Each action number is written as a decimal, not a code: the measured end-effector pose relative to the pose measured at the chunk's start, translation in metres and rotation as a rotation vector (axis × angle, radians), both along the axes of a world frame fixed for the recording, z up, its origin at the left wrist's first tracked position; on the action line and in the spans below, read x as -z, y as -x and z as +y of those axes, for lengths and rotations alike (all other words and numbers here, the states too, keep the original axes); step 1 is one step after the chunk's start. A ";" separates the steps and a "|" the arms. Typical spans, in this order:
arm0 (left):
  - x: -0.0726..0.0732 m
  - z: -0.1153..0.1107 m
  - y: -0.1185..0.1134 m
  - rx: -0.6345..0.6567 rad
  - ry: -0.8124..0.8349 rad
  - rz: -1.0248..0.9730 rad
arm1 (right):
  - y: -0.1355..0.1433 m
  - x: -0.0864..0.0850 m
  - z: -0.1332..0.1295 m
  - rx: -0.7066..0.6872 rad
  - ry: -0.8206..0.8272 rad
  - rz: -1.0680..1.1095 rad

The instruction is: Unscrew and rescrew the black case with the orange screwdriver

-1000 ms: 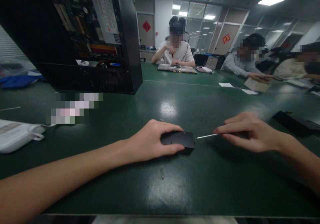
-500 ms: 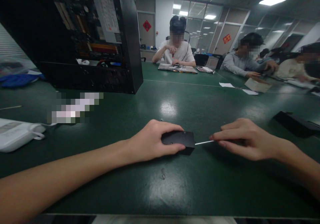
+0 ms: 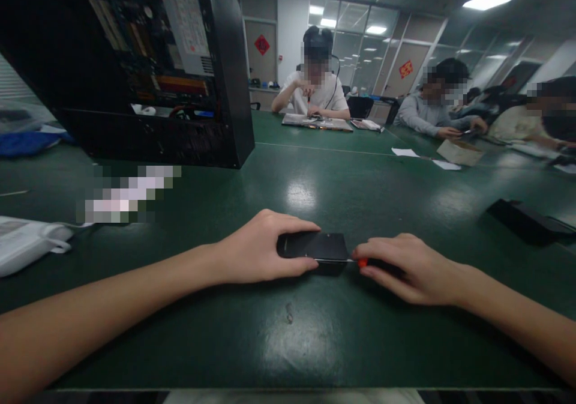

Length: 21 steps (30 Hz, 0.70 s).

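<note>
A small black box-shaped case rests on the green table. My left hand grips it from the left, fingers along the far side and thumb along the near side. At its right end, my right hand is closed on a screwdriver whose red handle end shows between the fingers. The thin metal shaft points left along the case's near edge, by my left thumb; I cannot tell whether it is inside the case or beside it. The rest of the handle is hidden in my palm.
An open computer tower stands at the left rear. A white device with a cord lies at the left edge, and a black object lies on the right. Across the table, several people sit at work, with papers and a cardboard box.
My right hand has moved left, close against the case. The long bare shaft seen before is mostly covered, and a red handle end now shows. My left hand still holds the case.
</note>
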<state>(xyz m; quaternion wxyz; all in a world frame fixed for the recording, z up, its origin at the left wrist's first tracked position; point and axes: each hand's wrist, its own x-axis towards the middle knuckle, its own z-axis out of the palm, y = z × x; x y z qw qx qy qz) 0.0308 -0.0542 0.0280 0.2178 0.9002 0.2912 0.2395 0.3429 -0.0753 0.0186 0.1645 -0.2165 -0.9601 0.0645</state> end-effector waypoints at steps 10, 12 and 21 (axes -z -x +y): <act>-0.007 0.000 0.008 -0.045 0.024 0.035 | 0.006 -0.006 -0.014 0.067 -0.244 -0.069; -0.004 -0.004 0.002 -0.111 0.030 0.006 | 0.012 -0.005 -0.021 0.089 -0.355 -0.095; -0.007 -0.006 0.004 -0.097 0.001 0.042 | 0.013 0.004 -0.012 0.000 -0.419 -0.065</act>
